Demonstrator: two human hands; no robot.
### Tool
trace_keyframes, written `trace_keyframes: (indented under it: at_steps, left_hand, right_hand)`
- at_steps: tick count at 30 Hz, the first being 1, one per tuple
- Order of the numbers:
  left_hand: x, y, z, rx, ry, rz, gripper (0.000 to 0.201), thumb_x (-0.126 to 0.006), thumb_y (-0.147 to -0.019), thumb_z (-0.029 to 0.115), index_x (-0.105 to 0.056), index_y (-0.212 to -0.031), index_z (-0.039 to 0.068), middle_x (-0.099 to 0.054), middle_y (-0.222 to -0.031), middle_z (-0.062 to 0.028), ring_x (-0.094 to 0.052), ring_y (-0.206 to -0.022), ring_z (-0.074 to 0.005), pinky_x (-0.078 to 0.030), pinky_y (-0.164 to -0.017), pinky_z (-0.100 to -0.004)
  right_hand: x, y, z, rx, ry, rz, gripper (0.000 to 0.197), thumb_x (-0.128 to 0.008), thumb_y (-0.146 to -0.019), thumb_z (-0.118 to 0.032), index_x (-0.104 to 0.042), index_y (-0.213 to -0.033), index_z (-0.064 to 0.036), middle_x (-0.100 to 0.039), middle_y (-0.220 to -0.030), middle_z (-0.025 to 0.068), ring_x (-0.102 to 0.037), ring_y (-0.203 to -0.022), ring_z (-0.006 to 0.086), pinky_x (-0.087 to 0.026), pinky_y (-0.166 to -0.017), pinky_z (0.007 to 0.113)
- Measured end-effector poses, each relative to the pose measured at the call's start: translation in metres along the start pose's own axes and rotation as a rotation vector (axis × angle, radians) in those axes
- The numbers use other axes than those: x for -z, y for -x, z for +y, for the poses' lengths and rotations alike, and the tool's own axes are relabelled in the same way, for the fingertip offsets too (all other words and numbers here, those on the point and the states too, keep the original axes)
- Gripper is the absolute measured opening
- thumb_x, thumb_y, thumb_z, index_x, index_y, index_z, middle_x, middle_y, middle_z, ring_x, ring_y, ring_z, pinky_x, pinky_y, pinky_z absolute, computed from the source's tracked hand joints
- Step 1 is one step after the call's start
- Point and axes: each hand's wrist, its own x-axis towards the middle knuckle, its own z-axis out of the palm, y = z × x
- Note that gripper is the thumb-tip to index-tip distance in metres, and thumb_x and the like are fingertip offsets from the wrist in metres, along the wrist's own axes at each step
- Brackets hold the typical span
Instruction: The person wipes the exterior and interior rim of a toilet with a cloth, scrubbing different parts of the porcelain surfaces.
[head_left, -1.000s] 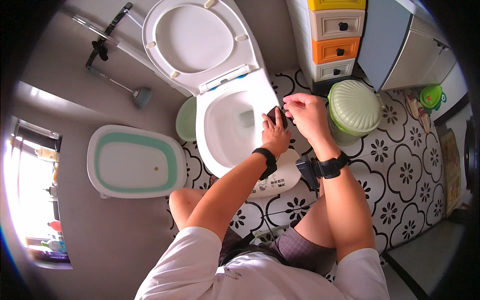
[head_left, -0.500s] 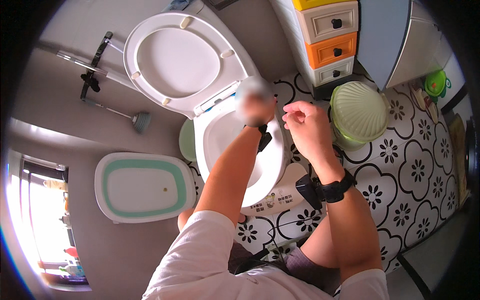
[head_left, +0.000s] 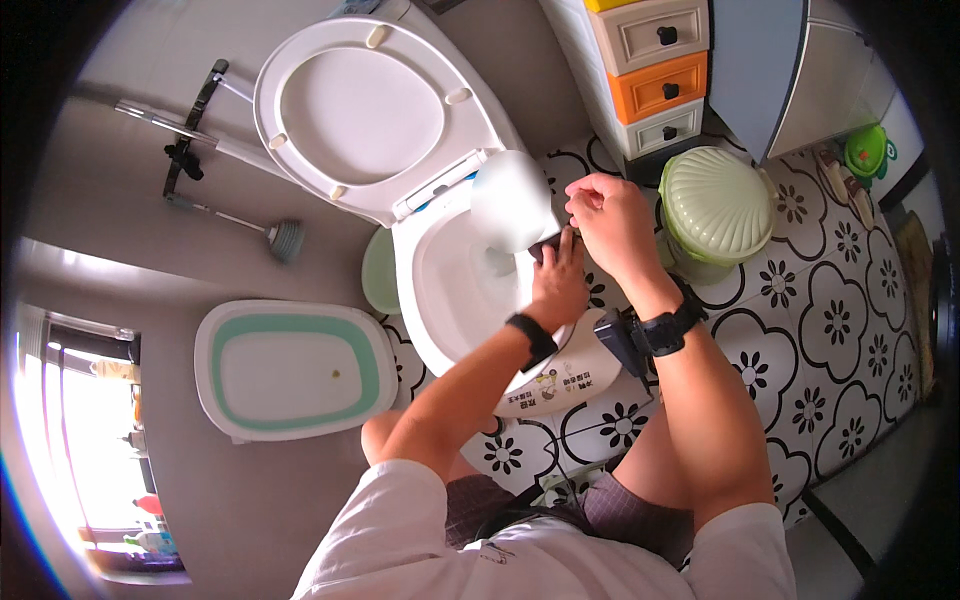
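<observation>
The white toilet stands in front of me with its bowl uncovered; its seat and lid are raised. My left hand is over the bowl's right rim, fingers closed around a small dark object whose kind I cannot make out. Just right of it, my right hand hovers with thumb and fingers drawn together; whatever they may hold is too small to see. A pale blurred patch hides the bowl's far right part beside both hands. Black bands circle both wrists, the right one carrying a small black box.
A pale green lidded bin stands right of my right hand, below a drawer unit. A white and mint folding basin is at the left. A toilet brush hangs on the wall. A printed mat lies at the toilet's base.
My left hand has drawn back toward me and to the right, from the bowl's far side to its right rim. The right hand has shifted only slightly.
</observation>
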Motion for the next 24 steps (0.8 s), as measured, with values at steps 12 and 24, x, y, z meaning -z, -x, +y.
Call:
trace_keyframes:
  at_steps: [12,24]
  left_hand:
    - [0.073,0.064,0.049,0.265,0.086,-0.133,0.096,-0.073,-0.071,0.041,-0.023,-0.150,0.017,-0.009,-0.155,-0.0203,-0.040,-0.119,-0.0366,-0.035,-0.094,-0.0602]
    - [0.039,-0.087,-0.024,0.317,0.180,-0.277,0.094,-0.063,-0.074,0.043,-0.015,-0.150,0.014,-0.004,-0.154,-0.0227,-0.023,-0.132,-0.0452,-0.030,-0.102,-0.0572]
  right_hand:
    - [-0.002,0.010,-0.002,0.004,-0.069,-0.010,0.017,-0.059,-0.081,-0.014,-0.069,-0.086,-0.0016,-0.068,-0.078,0.0166,-0.067,-0.073,0.0303,-0.052,-0.067,0.036]
    - [-0.001,-0.003,-0.008,0.019,0.132,0.045,0.023,-0.055,-0.090,-0.020,-0.066,-0.087,0.0004,-0.068,-0.072,0.0104,-0.067,-0.066,0.0200,-0.051,-0.062,0.031]
